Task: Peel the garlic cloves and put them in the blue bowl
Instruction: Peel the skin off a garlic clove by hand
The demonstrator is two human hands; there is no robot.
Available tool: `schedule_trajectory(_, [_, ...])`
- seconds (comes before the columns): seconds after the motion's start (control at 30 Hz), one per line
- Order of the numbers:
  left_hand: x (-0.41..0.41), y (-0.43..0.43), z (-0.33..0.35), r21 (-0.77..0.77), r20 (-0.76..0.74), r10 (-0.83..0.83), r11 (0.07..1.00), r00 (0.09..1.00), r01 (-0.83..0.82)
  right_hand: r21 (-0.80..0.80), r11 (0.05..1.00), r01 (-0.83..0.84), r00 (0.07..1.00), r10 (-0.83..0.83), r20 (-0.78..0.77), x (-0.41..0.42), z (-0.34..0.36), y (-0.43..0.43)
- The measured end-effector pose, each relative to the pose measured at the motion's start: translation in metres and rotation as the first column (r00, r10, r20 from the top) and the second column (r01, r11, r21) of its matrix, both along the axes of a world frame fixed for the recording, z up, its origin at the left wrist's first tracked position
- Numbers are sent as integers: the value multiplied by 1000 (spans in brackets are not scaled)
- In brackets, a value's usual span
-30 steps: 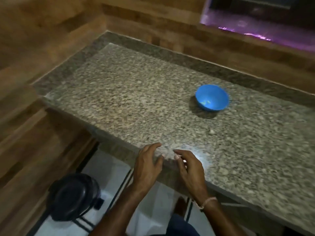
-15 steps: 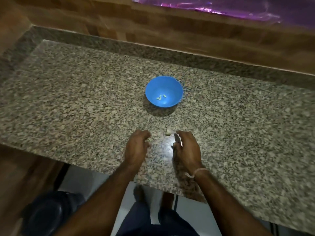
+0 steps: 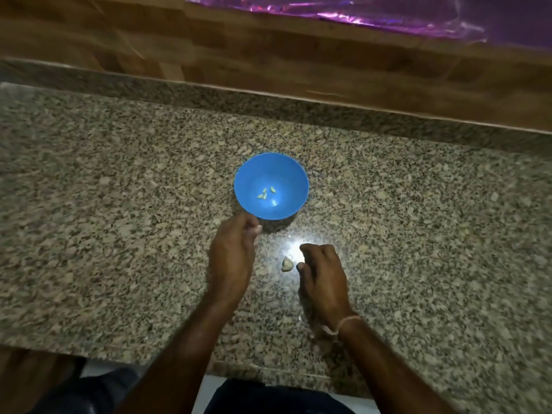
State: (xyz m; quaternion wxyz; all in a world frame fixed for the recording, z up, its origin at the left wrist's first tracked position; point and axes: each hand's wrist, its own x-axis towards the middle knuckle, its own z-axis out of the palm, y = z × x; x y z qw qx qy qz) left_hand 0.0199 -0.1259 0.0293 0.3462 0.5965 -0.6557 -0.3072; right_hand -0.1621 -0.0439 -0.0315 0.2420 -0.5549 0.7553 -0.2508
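The blue bowl (image 3: 286, 174) stands on the granite counter (image 3: 119, 234), and a few peeled garlic cloves (image 3: 265, 193) lie at its bottom. An unpeeled piece of garlic (image 3: 287, 264) sits on the counter in front of the bowl, between my hands. My left hand (image 3: 233, 258) hovers just short of the bowl's near rim with curled fingers. Something pale shows at its fingertips, but I cannot make out what it is. My right hand (image 3: 324, 276) is to the right of the garlic, fingers loosely curled. Its thumb tip is close beside the garlic, apart from it.
A wooden wall (image 3: 268, 55) rises behind the counter, with a shiny purple sheet (image 3: 388, 13) above it. The counter's front edge (image 3: 89, 349) runs below my forearms, and floor and dark clothing show beneath it.
The view has swung from the counter's left corner to straight over the bowl. My left hand has moved up to the bowl's rim. The garlic now lies beside my right thumb.
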Motion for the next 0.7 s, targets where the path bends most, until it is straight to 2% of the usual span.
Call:
schedule_trajectory(0.1, [-12, -43, 9, -107, 177, -44, 992, 983, 63, -21, 999, 44, 996, -43, 80, 5, 3, -9])
schedule_trajectory(0.17, [-18, -62, 8, -78, 293, -81, 991, 953, 109, -57, 996, 63, 987, -53, 152, 7, 6, -11])
schedule_trajectory(0.23, [-18, -70, 7, -54, 349, -107, 989, 931, 134, -61, 997, 51, 975, -37, 220, 10, 13, -11])
schedule_trajectory(0.33, [-12, -58, 7, -156, 347, -92, 976, 933, 154, -34, 999, -40, 963, 48, 266, 13, 18, -9])
schedule_trajectory(0.4, [-7, -33, 7, -194, 249, -122, 966, 961, 173, -24, 991, -135, 969, 137, 207, 17, 17, -7])
schedule_trajectory(0.43, [-5, -17, 3, -152, 169, -153, 972, 974, 179, -16, 987, -160, 972, 160, 171, 18, 16, -6])
schedule_trajectory(0.53, [-3, 22, -20, 169, -39, -156, 972, 987, 160, -30, 991, -131, 983, 134, 127, 22, 18, -3])
schedule_trajectory(0.6, [-6, 37, -32, 404, -217, -80, 900, 973, 164, -53, 996, -69, 979, 78, 186, 23, 21, -2])
schedule_trajectory(0.7, [-18, 48, -24, 608, -505, 100, 747, 858, 270, -62, 993, 102, 905, -67, 419, 23, 28, 2])
